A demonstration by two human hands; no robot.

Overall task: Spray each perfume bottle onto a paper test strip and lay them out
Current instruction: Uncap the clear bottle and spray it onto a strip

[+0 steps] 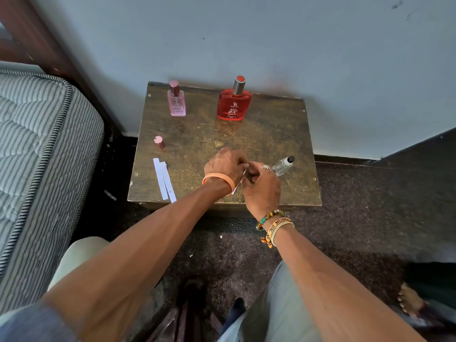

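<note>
The clear bottle point(283, 166) with a black nozzle lies tilted over the table's point(271, 134) front right part, its base hidden behind the right hand point(262, 190). That hand's fingers are curled, but I cannot tell whether they clamp on the bottle or whether it simply lies on the tabletop. The left hand point(225, 166) meets it fingertip to fingertip and pinches a paper strip point(235, 190), whose white end shows just below the wrist. At the table's front left edge, 2 laid strips point(164, 180) lie side by side and touching. Behind them a loose pink cap point(159, 141) stands upright. The pink bottle point(176, 101) and the red bottle point(234, 104) stand upright and apart at the back, near the wall point(246, 33). A striped mattress point(37, 144) is on the left, and dark carpet point(357, 206) surrounds the table.
</note>
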